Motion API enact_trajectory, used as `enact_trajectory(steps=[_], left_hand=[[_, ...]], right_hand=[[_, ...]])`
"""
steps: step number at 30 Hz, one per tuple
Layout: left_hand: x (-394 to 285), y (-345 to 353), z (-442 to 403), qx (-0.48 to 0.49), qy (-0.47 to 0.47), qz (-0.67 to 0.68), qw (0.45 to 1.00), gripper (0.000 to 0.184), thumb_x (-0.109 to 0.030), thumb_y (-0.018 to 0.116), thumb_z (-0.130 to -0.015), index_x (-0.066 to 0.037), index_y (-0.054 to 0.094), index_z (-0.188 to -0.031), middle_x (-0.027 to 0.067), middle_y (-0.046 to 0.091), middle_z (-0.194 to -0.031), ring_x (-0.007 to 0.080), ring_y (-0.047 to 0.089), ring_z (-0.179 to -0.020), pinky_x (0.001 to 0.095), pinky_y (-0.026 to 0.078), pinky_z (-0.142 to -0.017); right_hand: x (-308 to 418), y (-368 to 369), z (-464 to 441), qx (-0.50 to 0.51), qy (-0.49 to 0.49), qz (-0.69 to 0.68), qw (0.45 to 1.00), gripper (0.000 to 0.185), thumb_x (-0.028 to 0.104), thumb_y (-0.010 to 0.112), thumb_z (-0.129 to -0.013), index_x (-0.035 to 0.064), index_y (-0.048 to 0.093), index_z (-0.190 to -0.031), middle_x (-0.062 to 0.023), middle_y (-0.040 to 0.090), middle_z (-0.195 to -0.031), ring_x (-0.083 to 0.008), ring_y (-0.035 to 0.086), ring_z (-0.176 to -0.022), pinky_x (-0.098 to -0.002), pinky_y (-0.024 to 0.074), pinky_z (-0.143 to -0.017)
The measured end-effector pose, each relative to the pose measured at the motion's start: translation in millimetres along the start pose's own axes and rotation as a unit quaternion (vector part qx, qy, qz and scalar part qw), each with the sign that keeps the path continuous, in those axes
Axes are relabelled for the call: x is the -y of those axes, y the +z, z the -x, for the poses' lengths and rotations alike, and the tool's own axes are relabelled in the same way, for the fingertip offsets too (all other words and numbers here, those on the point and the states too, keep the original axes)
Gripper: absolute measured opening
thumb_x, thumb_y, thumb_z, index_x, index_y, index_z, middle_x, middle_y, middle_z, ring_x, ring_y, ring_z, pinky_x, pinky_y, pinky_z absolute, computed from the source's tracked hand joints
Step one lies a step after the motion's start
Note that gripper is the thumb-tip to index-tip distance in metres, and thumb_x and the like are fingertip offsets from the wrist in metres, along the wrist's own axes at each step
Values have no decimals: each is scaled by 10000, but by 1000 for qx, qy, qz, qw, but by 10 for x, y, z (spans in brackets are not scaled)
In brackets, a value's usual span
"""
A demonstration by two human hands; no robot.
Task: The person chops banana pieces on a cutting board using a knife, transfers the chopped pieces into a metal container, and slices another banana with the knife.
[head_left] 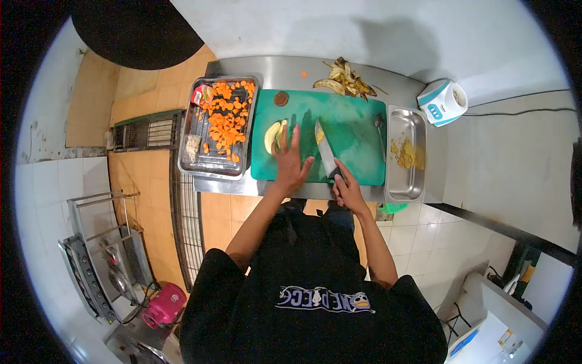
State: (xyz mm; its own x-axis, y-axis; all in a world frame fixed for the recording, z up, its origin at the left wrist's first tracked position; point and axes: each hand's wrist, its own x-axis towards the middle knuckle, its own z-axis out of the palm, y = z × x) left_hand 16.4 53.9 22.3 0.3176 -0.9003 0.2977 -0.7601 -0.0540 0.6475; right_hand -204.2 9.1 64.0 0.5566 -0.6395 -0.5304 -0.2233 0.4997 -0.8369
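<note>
A green cutting board (345, 139) lies on the steel table. Two or so peeled bananas (273, 137) rest at its left side, with the spread fingers of my left hand (291, 159) over or against their right edge; the exact contact is unclear. My right hand (347, 187) grips the dark handle of a knife (325, 151), whose blade points up the board and carries a bit of yellow food. A round brown object (280, 98) sits near the board's top left, and a spoon-like utensil (381, 136) lies along its right edge.
A metal tray (182, 151) at left holds orange carrot pieces (227, 124) and small packets. Banana peels (345, 79) lie behind the board. At right are a steel pan (398, 189) with yellow slices and a white-and-teal appliance (442, 103). A pink gas cylinder (165, 305) stands lower left.
</note>
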Motion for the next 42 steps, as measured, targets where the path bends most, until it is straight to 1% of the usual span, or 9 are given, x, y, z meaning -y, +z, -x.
enact_trajectory(steps=[13,19,27,32,33,34,35,40,42], left_hand=[[-61,146,110,71,-27,-92,993,780,-592,380,-1058,-102,217,-1643,92,374,-1644,389,109,-1580,704,64,-1163],[-368,235,-5,63,-51,-78,994,726,-506,466,-1056,-138,242,-1640,66,384,-1643,416,137,-1568,699,88,-1159],[-1495,853,-336,56,69,-33,995,579,-262,671,-944,-191,519,-1497,22,311,-1681,422,135,-1562,663,117,-1163],[-1945,1301,-302,90,59,-58,992,629,-252,701,-910,-184,505,-1504,48,255,-1698,446,95,-1560,675,132,-1152],[-2008,1365,-286,98,42,-59,993,639,-248,704,-906,-180,500,-1508,60,241,-1701,455,83,-1558,679,133,-1150],[-2052,1433,-276,98,43,-60,992,639,-248,704,-906,-180,500,-1508,60,241,-1701,455,83,-1558,679,133,-1150],[-2098,1507,-250,84,31,-63,994,645,-240,702,-906,-177,493,-1513,71,242,-1700,467,87,-1554,685,139,-1145],[-2231,1676,-43,94,-25,-86,992,659,-231,694,-906,-168,477,-1526,89,242,-1700,501,110,-1540,703,172,-1125],[-2297,1787,-28,57,-22,-91,994,672,-229,701,-896,-178,477,-1528,96,252,-1698,506,133,-1536,709,195,-1114]], right_hand=[[25,-78,-98,-3,-12,-7,1000,563,182,474,-1097,241,314,-1634,-5,492,-656,-71,408,-447,-242,370,-401],[860,-684,513,-131,-170,51,975,594,116,477,-1052,186,340,-1626,11,493,-684,-55,406,-498,-228,358,-441],[1456,-1532,1527,-288,-367,89,880,605,83,454,-1056,29,237,-1618,-37,554,-785,-63,436,-577,-218,409,-512],[722,-2117,1591,-344,-378,345,787,525,103,541,-1011,-46,438,-1504,-251,717,-1012,-329,745,-872,-425,596,-775],[658,-2128,1481,-353,-426,435,711,537,84,542,-1021,12,416,-1538,-220,709,-1051,-321,699,-742,-401,550,-640],[525,-2142,1497,-303,-193,399,843,529,78,583,-993,59,479,-1511,-266,695,-1173,-433,705,-887,-459,565,-732],[423,-2228,1430,-228,-121,536,804,535,67,596,-979,107,501,-1504,-246,701,-1161,-430,696,-909,-461,568,-776],[376,-2366,1492,-188,-7,441,878,544,61,566,-1001,118,459,-1531,-230,678,-1270,-423,696,-1047,-458,564,-868],[285,-2473,1472,-188,-75,420,885,549,90,564,-1008,138,446,-1542,-248,681,-1247,-440,697,-1005,-493,558,-848]])
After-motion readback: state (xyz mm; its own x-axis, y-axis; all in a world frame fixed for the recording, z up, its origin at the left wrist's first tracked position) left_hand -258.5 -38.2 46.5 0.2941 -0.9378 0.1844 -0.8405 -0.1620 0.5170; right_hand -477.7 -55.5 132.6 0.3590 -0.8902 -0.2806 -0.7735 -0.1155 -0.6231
